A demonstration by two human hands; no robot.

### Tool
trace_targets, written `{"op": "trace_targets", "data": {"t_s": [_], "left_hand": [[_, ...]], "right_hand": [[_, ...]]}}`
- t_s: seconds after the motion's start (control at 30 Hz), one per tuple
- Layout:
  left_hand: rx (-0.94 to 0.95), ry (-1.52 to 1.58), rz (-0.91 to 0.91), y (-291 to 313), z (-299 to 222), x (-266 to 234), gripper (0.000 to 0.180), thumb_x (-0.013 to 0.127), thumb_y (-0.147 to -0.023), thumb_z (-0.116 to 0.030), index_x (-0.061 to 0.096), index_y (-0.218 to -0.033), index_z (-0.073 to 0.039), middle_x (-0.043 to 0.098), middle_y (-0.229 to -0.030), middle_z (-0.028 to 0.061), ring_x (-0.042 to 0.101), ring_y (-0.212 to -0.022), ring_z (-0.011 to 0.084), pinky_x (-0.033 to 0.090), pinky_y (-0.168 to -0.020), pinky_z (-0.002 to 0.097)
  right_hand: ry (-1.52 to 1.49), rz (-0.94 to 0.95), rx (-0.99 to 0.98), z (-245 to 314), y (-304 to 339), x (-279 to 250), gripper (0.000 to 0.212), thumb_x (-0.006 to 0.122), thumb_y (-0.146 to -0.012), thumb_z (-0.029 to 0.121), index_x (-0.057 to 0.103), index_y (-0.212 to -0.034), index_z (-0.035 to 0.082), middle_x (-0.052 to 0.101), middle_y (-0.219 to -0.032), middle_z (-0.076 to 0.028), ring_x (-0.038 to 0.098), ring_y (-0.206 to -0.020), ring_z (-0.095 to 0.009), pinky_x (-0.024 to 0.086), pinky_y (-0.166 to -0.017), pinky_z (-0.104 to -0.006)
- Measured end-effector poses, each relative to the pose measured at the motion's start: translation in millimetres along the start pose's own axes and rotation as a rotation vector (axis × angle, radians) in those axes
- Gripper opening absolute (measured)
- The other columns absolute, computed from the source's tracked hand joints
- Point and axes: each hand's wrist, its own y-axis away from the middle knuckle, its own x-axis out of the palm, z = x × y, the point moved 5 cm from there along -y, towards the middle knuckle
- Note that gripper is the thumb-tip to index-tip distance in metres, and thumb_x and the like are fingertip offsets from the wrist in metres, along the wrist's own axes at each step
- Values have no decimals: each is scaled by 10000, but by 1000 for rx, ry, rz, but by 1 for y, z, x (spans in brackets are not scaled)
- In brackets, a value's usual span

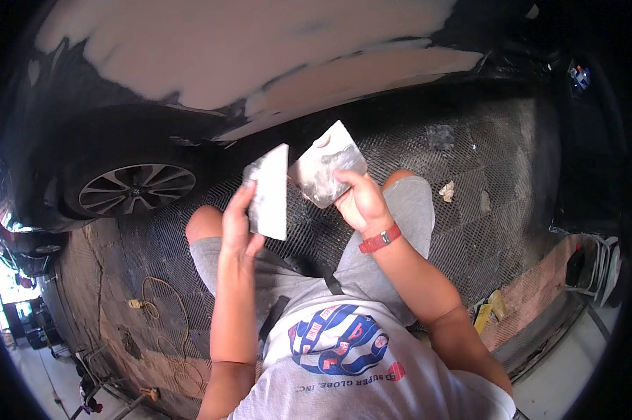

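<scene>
Your left hand [240, 227] is clamped on a flat metal spreader [269, 192], fingers wrapped round its left edge, blade held upright w/ long axis running top to bottom. Your right hand [361, 203] grips a second spreader [328, 173], thumb on the face, fingers behind; it tilts up and to the left, smeared w/ grey filler. The two blades sit just beside each other, near edges almost meeting, above your knees, not on any surface. Both forearms rise from the lower edge, elbows bent, a red wristband [380, 239] on the right. The car body [211, 49] w/ pale filler patches is well beyond both hands, wheel [135, 187] to your left.
</scene>
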Motion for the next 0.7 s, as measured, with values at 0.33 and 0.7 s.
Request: {"op": "trace_targets", "data": {"t_s": [0.33, 0.7], "left_hand": [[143, -255, -178, 5, 10, 15, 351, 543, -1085, -261, 595, -1296, 15, 725, -1137, 96, 718, -998, 170, 590, -863, 332], [514, -122, -214, 12, -2, 10, 316, 524, -1099, -162, 529, -1371, 1, 683, -1257, 129, 698, -1103, 213, 573, -956, 360]], "right_hand": [[14, 17, 27, -3, 6, 6, 594, 556, -906, 37, 461, -1492, 9, 624, -1385, -152, 618, -1291, -311, 489, -1117, -498], [1807, 389, -526, -43, 43, 44, 694, 575, -928, -39, 390, -1538, 235, 387, -1486, -241, 570, -1277, -473, 575, -994, -486]]}}
